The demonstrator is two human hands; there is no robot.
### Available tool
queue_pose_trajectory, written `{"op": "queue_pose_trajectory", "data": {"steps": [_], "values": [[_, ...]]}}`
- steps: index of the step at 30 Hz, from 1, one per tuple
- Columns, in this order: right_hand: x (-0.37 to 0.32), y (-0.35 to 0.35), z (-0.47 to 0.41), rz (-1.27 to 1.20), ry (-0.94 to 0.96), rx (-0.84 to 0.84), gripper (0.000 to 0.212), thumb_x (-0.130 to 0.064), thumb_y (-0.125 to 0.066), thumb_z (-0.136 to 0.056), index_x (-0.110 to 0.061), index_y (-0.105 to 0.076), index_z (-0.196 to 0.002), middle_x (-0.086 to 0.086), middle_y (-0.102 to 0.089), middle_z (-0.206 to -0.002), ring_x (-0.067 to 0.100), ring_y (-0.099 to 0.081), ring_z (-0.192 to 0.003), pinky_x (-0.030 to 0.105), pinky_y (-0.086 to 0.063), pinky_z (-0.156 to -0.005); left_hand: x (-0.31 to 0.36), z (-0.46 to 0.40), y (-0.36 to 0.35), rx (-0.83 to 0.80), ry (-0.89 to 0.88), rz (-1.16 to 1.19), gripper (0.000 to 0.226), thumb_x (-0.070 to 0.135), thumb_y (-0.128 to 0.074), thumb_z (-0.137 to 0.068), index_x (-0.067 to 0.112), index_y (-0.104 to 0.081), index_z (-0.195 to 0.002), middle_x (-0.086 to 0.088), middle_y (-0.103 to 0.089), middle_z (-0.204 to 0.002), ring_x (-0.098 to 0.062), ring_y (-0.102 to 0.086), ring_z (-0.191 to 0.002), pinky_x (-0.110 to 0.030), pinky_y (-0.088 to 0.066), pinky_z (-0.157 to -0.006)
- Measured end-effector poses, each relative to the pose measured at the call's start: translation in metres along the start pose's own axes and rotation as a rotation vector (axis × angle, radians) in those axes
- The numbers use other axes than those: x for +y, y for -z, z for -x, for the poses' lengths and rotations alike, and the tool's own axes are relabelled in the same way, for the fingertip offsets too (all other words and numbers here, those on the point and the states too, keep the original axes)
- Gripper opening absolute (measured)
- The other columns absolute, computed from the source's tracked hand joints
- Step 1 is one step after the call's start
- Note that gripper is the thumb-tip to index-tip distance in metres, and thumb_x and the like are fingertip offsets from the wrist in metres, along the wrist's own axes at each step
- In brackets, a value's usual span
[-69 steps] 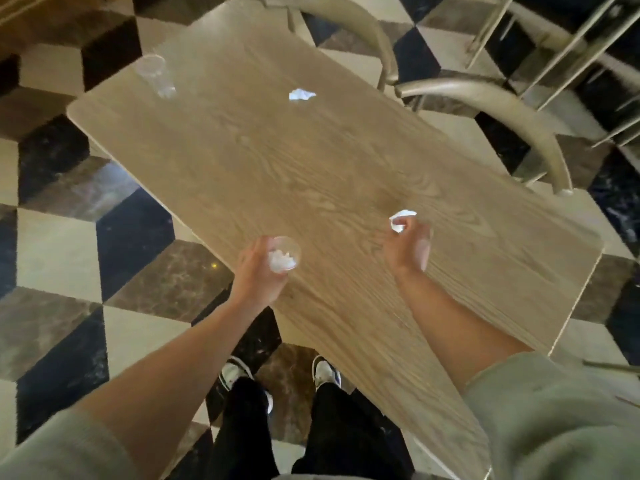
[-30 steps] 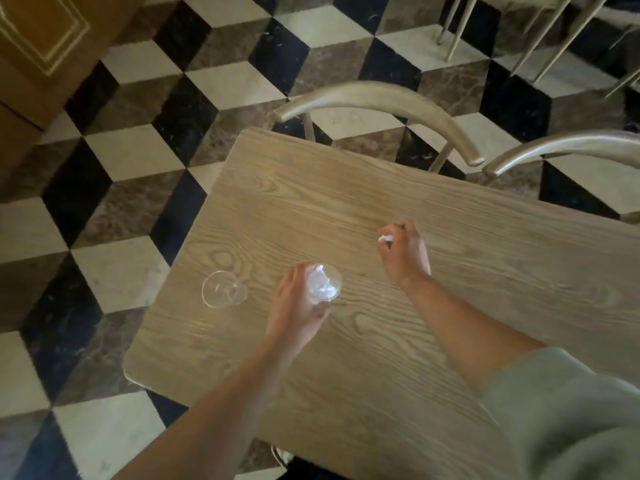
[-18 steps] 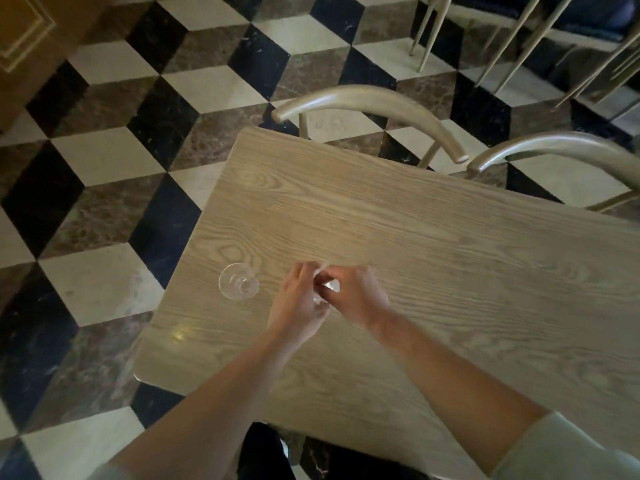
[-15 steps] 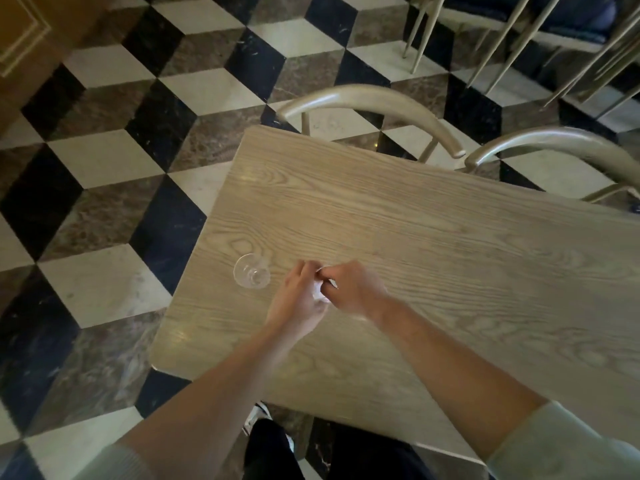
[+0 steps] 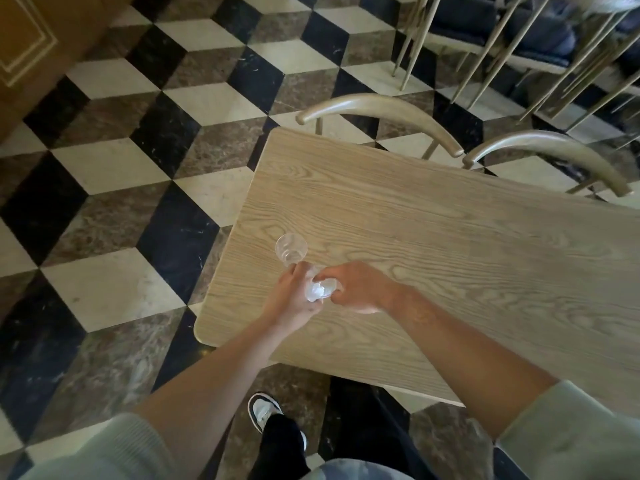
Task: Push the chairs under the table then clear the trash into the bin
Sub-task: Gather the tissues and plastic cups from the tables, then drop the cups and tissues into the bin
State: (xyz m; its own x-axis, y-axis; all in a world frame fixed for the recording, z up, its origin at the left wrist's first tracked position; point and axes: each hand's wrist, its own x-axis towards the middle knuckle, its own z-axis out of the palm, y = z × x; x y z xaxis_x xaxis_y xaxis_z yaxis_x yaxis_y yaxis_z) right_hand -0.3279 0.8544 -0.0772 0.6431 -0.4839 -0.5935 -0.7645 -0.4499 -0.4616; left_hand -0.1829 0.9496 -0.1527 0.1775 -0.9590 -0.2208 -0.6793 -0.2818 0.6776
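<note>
A light wooden table (image 5: 450, 258) fills the right of the head view. Over its near left corner my left hand (image 5: 292, 299) grips a clear plastic cup (image 5: 317, 293) stuffed with crumpled white paper. My right hand (image 5: 362, 289) is against it, fingers and thumb pinched on the paper at the cup's mouth. A second clear cup (image 5: 291, 249), with nothing in it, stands upright on the table just beyond my left fingertips. Two curved chair backs (image 5: 377, 109) (image 5: 554, 148) sit tight against the table's far edge. No bin is in view.
Patterned black, white and brown floor tiles (image 5: 114, 168) lie to the left of the table. Several more chairs with thin metal legs and dark cushions (image 5: 502, 39) stand at the top right. A brown wooden panel (image 5: 31, 46) is at the top left. My shoe (image 5: 264, 410) is below the table's edge.
My right hand picked up two paper scraps in turn and brought the last one to the cup in my left hand. I have stepped toward the table's left end; the other cup now sits by my left fingers.
</note>
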Motion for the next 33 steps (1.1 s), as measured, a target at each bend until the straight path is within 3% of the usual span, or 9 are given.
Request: {"op": "queue_pose_trajectory", "data": {"steps": [3,6,11,14,17,19,23,27,33], "values": [[0.003,-0.004,0.001,0.053,-0.036,-0.057,0.06,-0.01,-0.052,-0.093,-0.039,-0.051,-0.146,0.002,-0.062,-0.14,-0.001,-0.052,-0.063,0.018,-0.044,-0.061,-0.002,0.008,0.002,0.0,-0.005,-0.013,0.06,0.022,-0.08,-0.081,0.016,-0.052,-0.133,0.0,-0.057,-0.123,-0.02,-0.059,-0.103,-0.034,-0.05,-0.078],[-0.002,-0.017,-0.001,0.065,-0.007,-0.177,0.066,-0.004,-0.049,-0.09,-0.04,-0.052,-0.145,-0.003,-0.05,-0.154,0.01,-0.066,-0.101,0.029,-0.057,-0.084,-0.003,0.013,0.004,-0.007,-0.01,-0.013,0.062,0.023,-0.08,-0.082,0.017,-0.05,-0.136,0.002,-0.057,-0.123,-0.017,-0.056,-0.105,-0.027,-0.042,-0.08],[-0.005,-0.014,-0.018,-0.14,0.064,0.369,0.032,0.001,-0.053,-0.088,-0.012,-0.077,-0.106,0.002,-0.074,-0.108,0.002,-0.058,-0.076,0.023,-0.05,-0.075,-0.025,0.025,0.018,-0.036,0.044,-0.034,0.059,0.025,-0.081,-0.082,0.014,-0.051,-0.131,-0.001,-0.055,-0.123,-0.016,-0.056,-0.101,-0.026,-0.045,-0.076],[-0.015,-0.009,-0.053,-0.076,0.099,0.552,0.037,-0.011,-0.066,-0.088,-0.015,-0.069,-0.124,0.011,-0.06,-0.126,0.026,-0.058,-0.108,0.043,-0.053,-0.093,-0.053,0.037,0.036,0.014,0.137,-0.016,0.058,0.025,-0.08,-0.084,0.012,-0.05,-0.131,-0.002,-0.055,-0.123,-0.019,-0.057,-0.104,-0.031,-0.05,-0.086],[-0.03,-0.008,-0.084,0.078,0.003,0.389,0.076,-0.031,-0.076,-0.084,-0.035,-0.041,-0.152,0.008,-0.028,-0.157,0.034,-0.035,-0.131,0.047,-0.048,-0.099,-0.075,0.048,0.055,0.081,0.219,-0.011,0.059,0.029,-0.079,-0.086,0.016,-0.049,-0.135,0.004,-0.053,-0.123,-0.014,-0.055,-0.106,-0.029,-0.049,-0.089],[-0.045,-0.018,-0.106,0.168,0.008,0.294,0.084,-0.025,-0.078,-0.081,-0.032,-0.036,-0.154,0.014,-0.032,-0.154,0.039,-0.043,-0.13,0.046,-0.048,-0.102,-0.09,0.061,0.065,0.119,0.265,0.023,0.06,0.028,-0.08,-0.086,0.016,-0.05,-0.136,0.007,-0.05,-0.117,-0.014,-0.055,-0.106,-0.027,-0.048,-0.089],[-0.09,-0.033,-0.122,0.011,-0.01,0.346,0.063,-0.019,-0.07,-0.085,-0.012,-0.045,-0.142,0.019,-0.057,-0.131,0.039,-0.06,-0.116,0.04,-0.048,-0.095,-0.11,0.086,0.078,0.172,0.353,0.114,0.061,0.026,-0.083,-0.083,0.016,-0.053,-0.136,0.008,-0.053,-0.114,-0.011,-0.055,-0.1,-0.023,-0.046,-0.085],[-0.156,-0.042,-0.114,-0.37,0.141,0.23,0.065,-0.024,-0.078,-0.083,-0.018,-0.036,-0.132,0.006,-0.063,-0.118,0.02,-0.065,-0.096,0.02,-0.05,-0.071,-0.14,0.114,0.096,0.293,0.444,0.184,0.045,0.028,-0.083,-0.083,0.026,-0.056,-0.119,0.012,-0.055,-0.101,-0.009,-0.058,-0.086,-0.012,-0.039,-0.072],[-0.256,-0.099,-0.125,0.022,0.395,-0.045,0.024,-0.036,-0.069,-0.091,-0.018,-0.062,-0.106,-0.002,-0.054,-0.112,0.017,-0.056,-0.104,0.027,-0.047,-0.084,-0.193,0.17,0.13,0.387,0.503,0.229,0.052,0.036,-0.083,-0.082,0.02,-0.059,-0.125,0.008,-0.063,-0.108,-0.009,-0.061,-0.09,-0.017,-0.051,-0.081]]}}
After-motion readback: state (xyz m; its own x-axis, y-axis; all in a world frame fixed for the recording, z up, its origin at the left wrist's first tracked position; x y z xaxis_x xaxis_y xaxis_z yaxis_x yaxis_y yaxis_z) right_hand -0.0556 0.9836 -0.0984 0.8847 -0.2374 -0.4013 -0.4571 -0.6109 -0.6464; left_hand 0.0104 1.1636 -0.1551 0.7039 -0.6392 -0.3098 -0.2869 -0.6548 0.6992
